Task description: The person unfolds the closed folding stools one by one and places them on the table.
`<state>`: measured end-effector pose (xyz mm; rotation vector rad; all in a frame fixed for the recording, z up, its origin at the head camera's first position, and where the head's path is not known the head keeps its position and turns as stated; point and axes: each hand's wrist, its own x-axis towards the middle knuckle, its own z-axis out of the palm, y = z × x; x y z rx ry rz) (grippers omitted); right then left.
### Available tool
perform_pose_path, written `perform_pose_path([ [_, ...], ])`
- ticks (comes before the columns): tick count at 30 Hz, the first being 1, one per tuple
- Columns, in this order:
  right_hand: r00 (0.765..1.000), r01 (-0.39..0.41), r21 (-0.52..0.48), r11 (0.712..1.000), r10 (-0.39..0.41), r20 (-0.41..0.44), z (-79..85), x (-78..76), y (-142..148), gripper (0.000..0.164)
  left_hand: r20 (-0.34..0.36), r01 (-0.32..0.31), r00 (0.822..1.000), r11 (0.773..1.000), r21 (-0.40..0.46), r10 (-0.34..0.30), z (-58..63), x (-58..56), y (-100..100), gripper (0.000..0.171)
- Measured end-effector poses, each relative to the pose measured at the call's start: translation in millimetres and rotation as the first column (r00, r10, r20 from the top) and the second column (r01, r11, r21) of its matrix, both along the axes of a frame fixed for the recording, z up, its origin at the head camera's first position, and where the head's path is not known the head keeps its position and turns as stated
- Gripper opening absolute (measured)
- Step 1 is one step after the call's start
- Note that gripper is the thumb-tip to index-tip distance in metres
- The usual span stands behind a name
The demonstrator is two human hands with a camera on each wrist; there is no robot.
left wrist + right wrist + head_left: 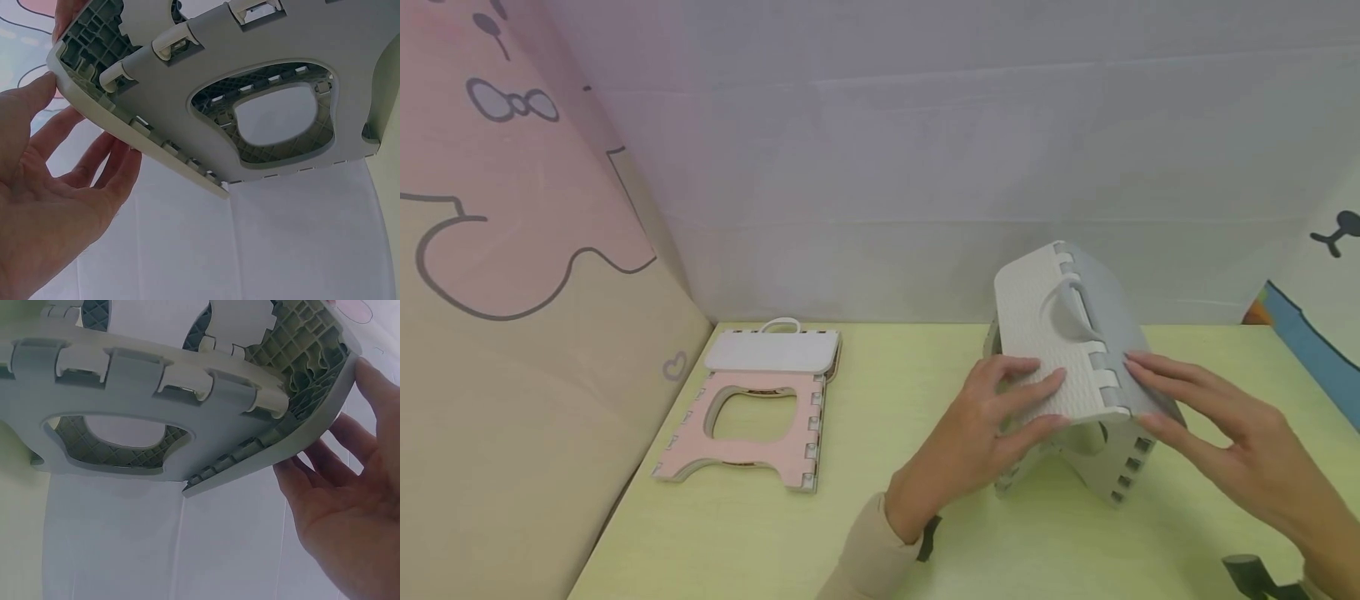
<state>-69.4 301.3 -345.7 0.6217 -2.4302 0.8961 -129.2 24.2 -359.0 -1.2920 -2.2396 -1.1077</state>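
Observation:
A white and grey folding step stool (1051,333) stands on the table at right in the head view, its two top panels sloping like a roof from the raised hinge. A loop handle rises from the hinge. My left hand (988,412) rests its extended fingers on the white textured panel, thumb near the front edge. On the smooth grey panel (325,419), the fingers of my right hand (1232,425) lie fairly straight, thumb by its front corner. Both wrist views show the ribbed undersides and a leg panel (169,94) with a large opening.
A second folding stool with pink legs (752,450) and a white top (772,352) lies folded flat at left on the pale yellow-green table (880,467). Pale sheeting (880,167) hangs behind the table. Printed cartoon fabric (535,208) borders the left side.

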Motion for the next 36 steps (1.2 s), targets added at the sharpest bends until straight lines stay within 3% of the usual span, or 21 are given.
perform_pose_path([
  [14,0.996,-0.070,0.005,0.998,0.070,-0.055,-0.3,-3.0,4.1,0.046,-0.029,-0.005,1.000,0.999,-0.034,0.004,2.1,-1.1,-1.1,0.044],
  [36,0.996,-0.068,0.030,0.997,0.069,-0.064,1.1,-4.3,5.2,0.045,-0.054,-0.017,0.998,0.999,-0.050,0.014,2.0,-1.0,-0.2,0.043],
])
